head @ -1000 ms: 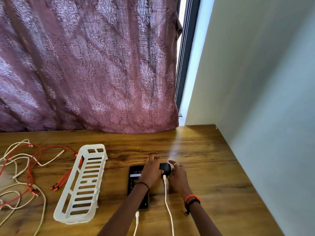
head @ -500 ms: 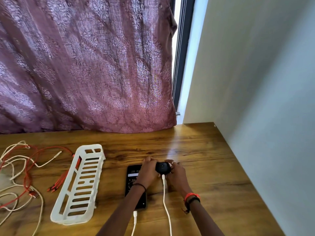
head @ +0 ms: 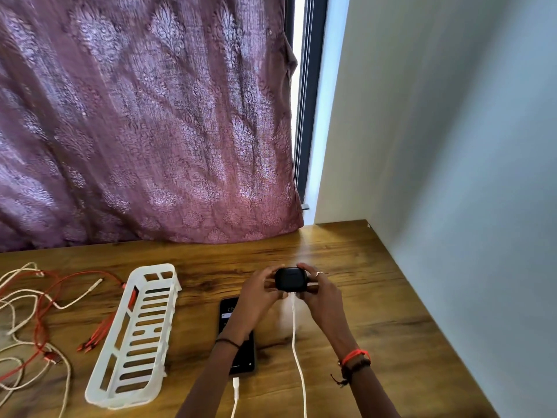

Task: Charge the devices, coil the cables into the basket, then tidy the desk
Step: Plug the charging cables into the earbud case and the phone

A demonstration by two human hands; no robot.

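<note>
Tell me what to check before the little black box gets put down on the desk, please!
1. Left hand and right hand both grip the black case: ok.
2. White cable plugged into the case: fingers hide the joint, cannot tell.
3. Phone has a plug at its near end, screen lit: ok.
4. Loose cables coiled in the basket: not ok, they sprawl on the desk.
5. Bare desk right of the phone for the case: ok.

Black case [head: 291,279] lifted off the desk [head: 376,297].
</note>
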